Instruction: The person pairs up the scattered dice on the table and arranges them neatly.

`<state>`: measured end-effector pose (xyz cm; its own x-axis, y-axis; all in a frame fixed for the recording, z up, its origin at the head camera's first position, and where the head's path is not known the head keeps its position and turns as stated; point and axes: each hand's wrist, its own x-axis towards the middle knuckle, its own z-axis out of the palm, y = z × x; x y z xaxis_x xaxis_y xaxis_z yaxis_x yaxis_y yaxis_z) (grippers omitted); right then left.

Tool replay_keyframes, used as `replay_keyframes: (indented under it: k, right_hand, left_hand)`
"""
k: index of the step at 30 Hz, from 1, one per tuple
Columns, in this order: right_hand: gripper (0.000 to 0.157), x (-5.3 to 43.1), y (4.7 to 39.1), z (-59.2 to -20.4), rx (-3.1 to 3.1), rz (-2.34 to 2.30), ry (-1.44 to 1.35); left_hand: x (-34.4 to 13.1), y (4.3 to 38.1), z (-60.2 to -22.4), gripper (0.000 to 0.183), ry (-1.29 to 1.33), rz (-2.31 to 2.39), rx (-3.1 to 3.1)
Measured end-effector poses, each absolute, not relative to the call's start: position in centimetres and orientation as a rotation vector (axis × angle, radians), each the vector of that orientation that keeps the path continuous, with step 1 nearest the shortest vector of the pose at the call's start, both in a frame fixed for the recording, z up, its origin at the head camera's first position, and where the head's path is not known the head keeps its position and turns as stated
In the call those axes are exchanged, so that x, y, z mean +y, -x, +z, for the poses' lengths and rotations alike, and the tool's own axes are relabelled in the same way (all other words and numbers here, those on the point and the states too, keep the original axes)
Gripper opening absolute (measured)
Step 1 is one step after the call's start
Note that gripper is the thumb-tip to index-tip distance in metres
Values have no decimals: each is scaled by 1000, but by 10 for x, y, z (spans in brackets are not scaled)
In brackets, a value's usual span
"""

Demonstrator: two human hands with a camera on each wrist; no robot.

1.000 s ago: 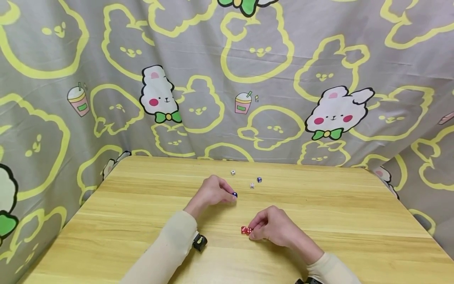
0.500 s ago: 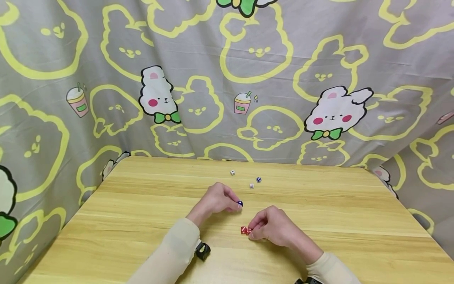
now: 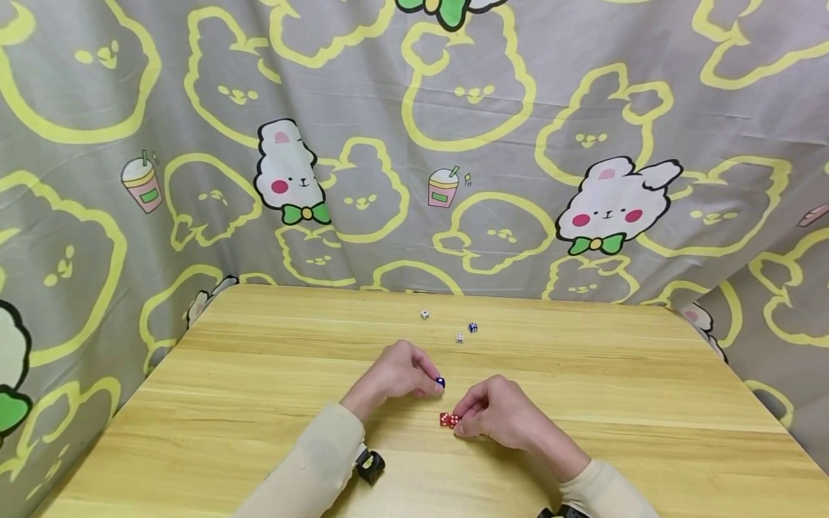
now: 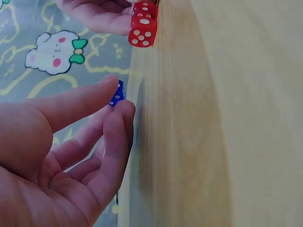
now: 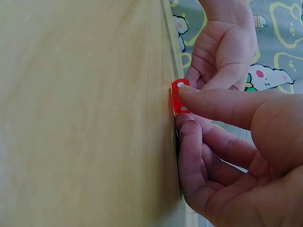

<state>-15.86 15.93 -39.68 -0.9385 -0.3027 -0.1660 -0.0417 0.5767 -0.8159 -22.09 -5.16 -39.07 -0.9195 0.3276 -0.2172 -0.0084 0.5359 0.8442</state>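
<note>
- Just beyond the red pair, we find the blue plastic-looking cube die with white pips (image 3: 440, 383), near them but apart, almost in line with the left one.
- Being a cube, it has no long axis for us to reckon with; whether it touches the pale wooden bench (image 3: 272, 345) or hangs just above, we cannot tell.
- We see the left hand (image 3: 400, 370) reaching in from the left, thumb and fingers pinching the blue die, parted only by the die itself; it is the nearer hand.
- Closer to the person, we make out a left red plastic-looking cube die with white pips (image 3: 444, 419) and a right red cube die of the same make (image 3: 455, 421), side by side and seemingly touching, their row running left to right.
- At the row's right end, we see the right hand (image 3: 497, 409), its thumb and fingers pinching the right red die; the row's left end has no fingers on it.
- We judge the small gap between blue die and red pair to matter most.
- Farther off, we count a small white die (image 3: 424, 315), a second white die (image 3: 460, 338) and a dark blue die (image 3: 473, 327), well apart from both hands, before a grey cartoon-printed cloth (image 3: 382, 108).
</note>
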Motion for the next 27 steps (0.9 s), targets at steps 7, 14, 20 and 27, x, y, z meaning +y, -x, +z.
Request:
replay_keyframes:
  k: [7, 14, 20, 27]
  right_hand:
    - [16, 159, 159, -397, 2523, -1288, 276]
    - [15, 159, 159, -397, 2515, -1290, 266]
    - [16, 158, 159, -396, 2513, -1289, 253]
    - [15, 158, 159, -396, 2514, -1288, 252]
  left_hand:
    - [-52, 221, -393, 16, -321, 1284, 2447]
    - [-50, 221, -393, 17, -347, 1267, 2455]
    - [-50, 222, -394, 17, -346, 1274, 2442]
    - [-49, 221, -393, 18, -340, 1262, 2448]
